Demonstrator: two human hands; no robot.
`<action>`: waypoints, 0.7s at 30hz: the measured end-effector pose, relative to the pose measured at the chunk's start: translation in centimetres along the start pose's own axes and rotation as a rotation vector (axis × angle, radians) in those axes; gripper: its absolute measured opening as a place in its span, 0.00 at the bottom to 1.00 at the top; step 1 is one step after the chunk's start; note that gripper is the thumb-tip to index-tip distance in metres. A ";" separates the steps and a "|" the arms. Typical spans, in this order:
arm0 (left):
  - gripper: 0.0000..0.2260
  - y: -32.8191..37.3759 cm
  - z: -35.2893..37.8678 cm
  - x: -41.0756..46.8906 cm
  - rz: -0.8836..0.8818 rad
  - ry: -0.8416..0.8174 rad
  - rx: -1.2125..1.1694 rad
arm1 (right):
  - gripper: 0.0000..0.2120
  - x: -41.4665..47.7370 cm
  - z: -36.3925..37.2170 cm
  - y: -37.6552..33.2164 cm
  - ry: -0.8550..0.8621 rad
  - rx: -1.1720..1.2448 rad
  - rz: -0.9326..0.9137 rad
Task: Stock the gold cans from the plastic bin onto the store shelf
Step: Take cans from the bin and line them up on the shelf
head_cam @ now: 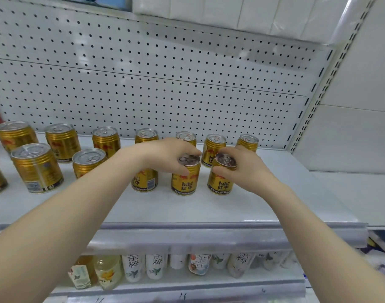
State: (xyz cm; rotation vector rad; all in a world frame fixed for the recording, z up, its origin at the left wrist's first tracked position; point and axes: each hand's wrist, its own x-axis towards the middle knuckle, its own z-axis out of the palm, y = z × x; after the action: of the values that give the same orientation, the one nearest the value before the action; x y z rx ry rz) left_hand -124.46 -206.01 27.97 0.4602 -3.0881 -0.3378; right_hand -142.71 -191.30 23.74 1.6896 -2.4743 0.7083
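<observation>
Several gold cans stand in two rows on the white store shelf (187, 211). My left hand (165, 155) grips the top rim of one front-row gold can (185, 179), which stands upright on the shelf. My right hand (245, 169) grips the top of another gold can (221, 181) just to its right, tilted slightly left with its base at the shelf. A third front-row can (144, 181) is partly hidden behind my left wrist. The plastic bin is out of view.
A white pegboard (165, 84) backs the shelf. More gold cans (37, 167) stand at the left. Bare shelf lies at the right (296, 182). Bottled drinks (154, 267) fill the lower shelf. White packs (231, 14) sit on the shelf above.
</observation>
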 end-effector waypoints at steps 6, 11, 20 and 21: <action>0.34 -0.4 1.2 0.2 -0.128 0.160 0.089 | 0.28 -0.5 -0.3 -0.5 -0.035 -0.009 0.036; 0.23 -0.3 1.2 0.0 -0.085 0.170 0.036 | 0.25 -0.3 -0.5 -0.7 -0.053 -0.033 0.024; 0.27 1.9 1.0 -1.1 -0.202 0.167 -0.068 | 0.27 -0.4 -0.3 -0.6 -0.086 -0.041 0.011; 0.27 2.2 1.2 -1.2 -0.216 0.190 -0.058 | 0.27 -0.5 -0.3 -0.6 -0.083 -0.047 0.006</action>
State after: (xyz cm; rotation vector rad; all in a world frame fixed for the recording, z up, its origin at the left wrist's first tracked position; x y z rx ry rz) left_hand -123.99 -203.36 27.29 0.7782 -2.8420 -0.3598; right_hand -142.00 -190.98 24.05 1.7294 -2.5309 0.5867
